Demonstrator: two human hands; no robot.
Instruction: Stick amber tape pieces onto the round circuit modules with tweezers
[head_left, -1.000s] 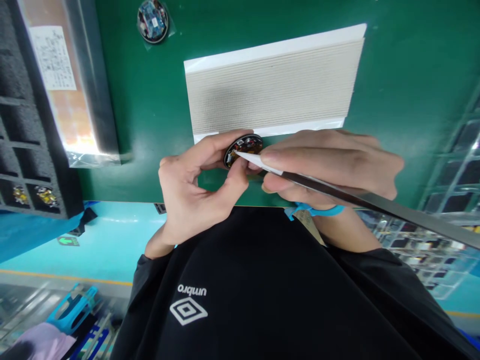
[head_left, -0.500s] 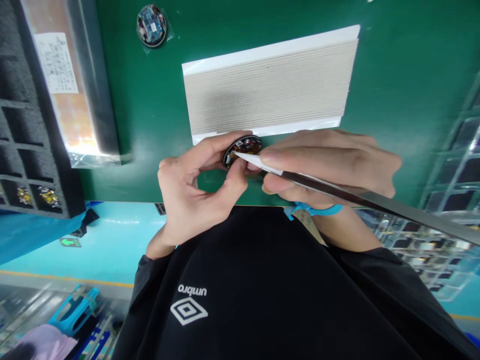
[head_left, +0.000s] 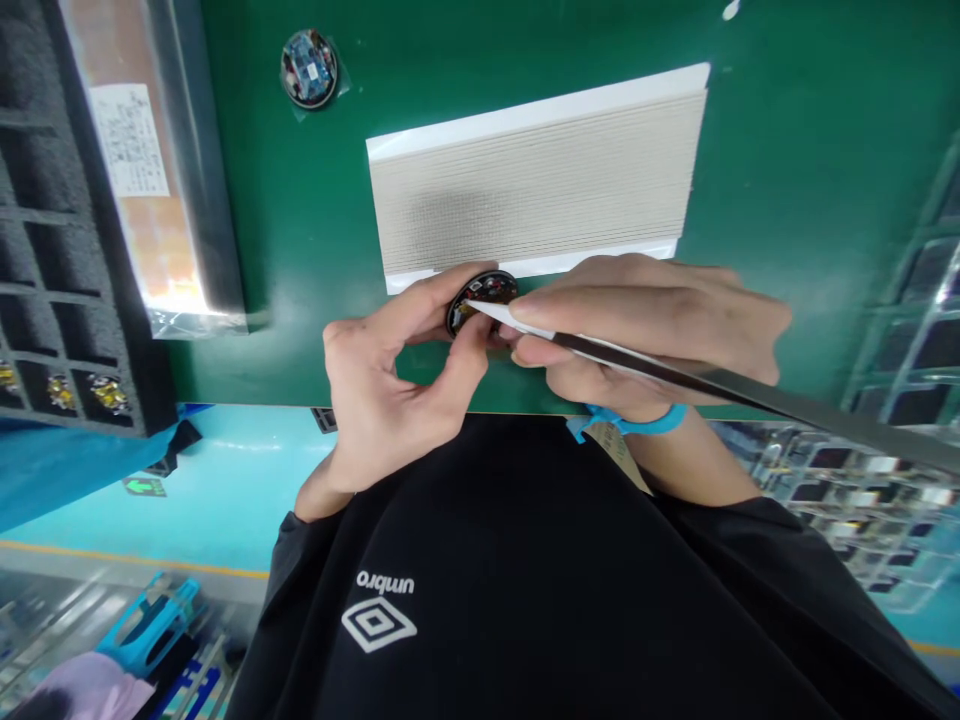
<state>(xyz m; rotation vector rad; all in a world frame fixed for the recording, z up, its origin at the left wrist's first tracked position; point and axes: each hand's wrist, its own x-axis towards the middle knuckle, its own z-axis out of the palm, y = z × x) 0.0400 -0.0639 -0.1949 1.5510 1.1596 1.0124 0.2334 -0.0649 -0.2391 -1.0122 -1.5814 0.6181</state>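
Between the thumb and fingers of my left hand [head_left: 397,365] is a small round circuit board in a dark rim [head_left: 491,287], tilted toward me. My right hand [head_left: 652,325] is closed around a pair of tweezers [head_left: 667,372] with white tips and a dark metal body. Their white tip reaches over the board's face, near my left thumb. Whether the tip grips a part is too small to tell. The lower part of the board is hidden by my left thumb and right fingers. Just beyond my hands lies a white sheet with beige strips [head_left: 540,180].
Another round circuit board [head_left: 309,68] lies on clear film at the back left of the green table [head_left: 300,250]. A labelled plastic bag [head_left: 161,200] and a black foam tray [head_left: 67,255] with small parts stand at left. Clear trays [head_left: 885,500] are at right.
My right hand and the tweezers have shifted slightly left. The board is held in nearly the same place, and the tweezer tip stays over it. The view has moved a little.
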